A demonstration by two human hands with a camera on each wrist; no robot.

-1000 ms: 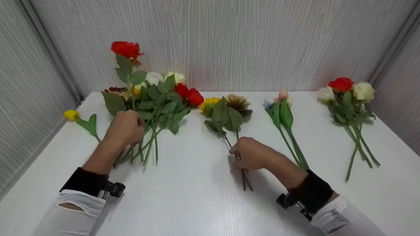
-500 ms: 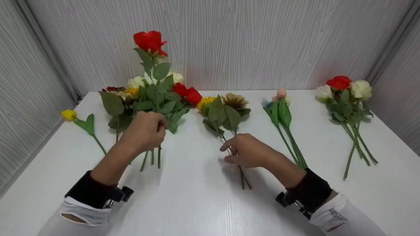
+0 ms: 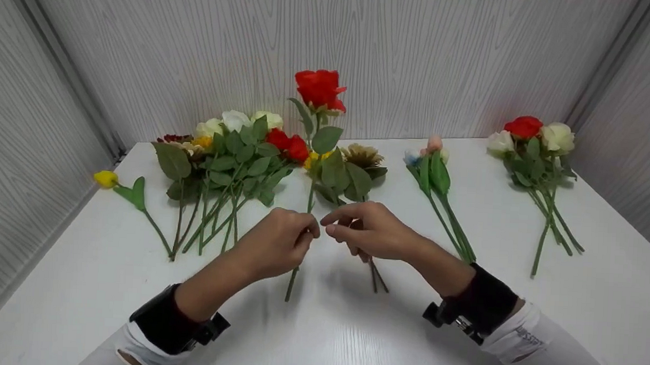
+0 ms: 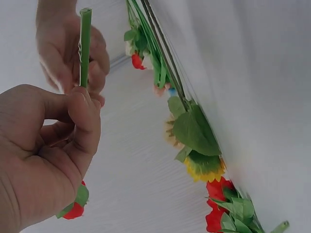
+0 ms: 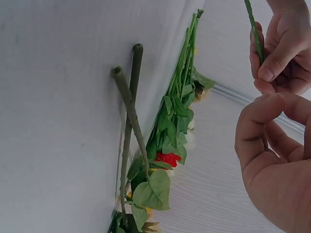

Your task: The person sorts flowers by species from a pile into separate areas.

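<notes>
A red rose (image 3: pixel 319 89) stands upright above the table, its green stem (image 4: pixel 85 48) pinched between the thumb and fingers of my left hand (image 3: pixel 280 241). The stem's lower end sticks out below that hand. Right beside it, my right hand (image 3: pixel 375 232) has its thumb and forefinger bent toward the rose stem, with a small gap in the head view and nothing held. Beneath and behind the right hand lie a yellow sunflower (image 3: pixel 316 158) and a tan flower (image 3: pixel 364 155), their brown stems crossing on the table. The rose's bloom partly covers nothing else; its leaf overlaps the sunflower.
To the left lies a heap of white and red roses (image 3: pixel 236 121) with several stems, plus a lone yellow tulip (image 3: pixel 106 179). On the right are a few tulips (image 3: pixel 434 145) and a bunch with red and white roses (image 3: pixel 523 128). A grey panel (image 3: pixel 420 59) closes the back.
My left hand has carried the red rose rightward from the left heap to beside the right hand. The right hand has let go of the brown stems and lifted its fingers slightly.
</notes>
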